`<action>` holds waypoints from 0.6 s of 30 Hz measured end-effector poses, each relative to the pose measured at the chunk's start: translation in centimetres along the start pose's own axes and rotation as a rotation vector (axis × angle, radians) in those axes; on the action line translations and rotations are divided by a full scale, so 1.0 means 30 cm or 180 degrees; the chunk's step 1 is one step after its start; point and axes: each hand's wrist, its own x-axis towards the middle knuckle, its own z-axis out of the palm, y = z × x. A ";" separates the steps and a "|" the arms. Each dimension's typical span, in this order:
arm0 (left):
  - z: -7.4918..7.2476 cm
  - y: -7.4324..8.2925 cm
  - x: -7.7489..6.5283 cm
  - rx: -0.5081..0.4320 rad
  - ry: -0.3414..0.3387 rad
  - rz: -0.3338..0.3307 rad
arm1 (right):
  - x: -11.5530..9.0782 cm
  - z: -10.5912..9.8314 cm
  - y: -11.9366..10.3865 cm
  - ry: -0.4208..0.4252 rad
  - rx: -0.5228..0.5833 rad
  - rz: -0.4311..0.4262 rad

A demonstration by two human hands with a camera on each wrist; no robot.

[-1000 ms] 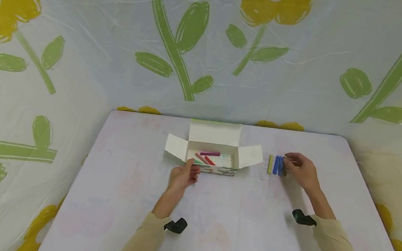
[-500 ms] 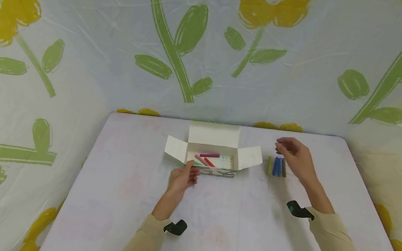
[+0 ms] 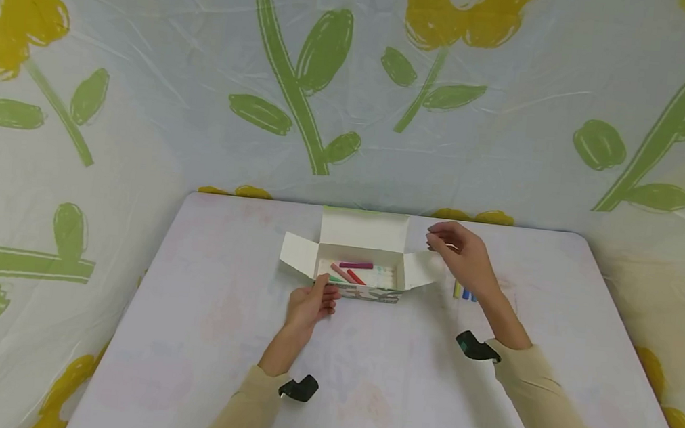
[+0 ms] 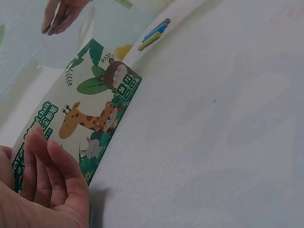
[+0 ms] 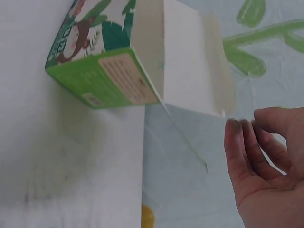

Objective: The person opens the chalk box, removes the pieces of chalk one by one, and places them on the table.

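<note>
A chalk box (image 3: 372, 293) stands with its flaps spread, its front printed with animals. My left hand (image 3: 306, 304) holds its front wall, thumb over the rim and fingers along the outside. Inside lie a purple chalk stick (image 3: 356, 265), a pink one (image 3: 340, 271), a red one (image 3: 356, 278) and a green one near the thumb. My right hand (image 3: 464, 255) is raised beside the box's right flap (image 3: 418, 269), fingers loosely bent. Nothing shows between its fingertips in the right wrist view. Below it is a row of chalk sticks (image 4: 154, 33): yellow-green, blue and brown, partly hidden in the head view.
The white table (image 3: 199, 310) runs back to a cloth (image 3: 160, 130) with yellow flowers and green leaves. Faint chalk smudges mark the tabletop. Behind the box its white back flap (image 3: 364, 229) stands up.
My right hand has left the brown chalk stick at the end of the row, risen and moved left towards the box. My left hand has stayed on the box.
</note>
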 end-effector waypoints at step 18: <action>0.006 0.001 0.001 -0.0092 0.0013 0.0008 | 0.035 0.240 -0.014 -0.0724 -0.0074 -0.0201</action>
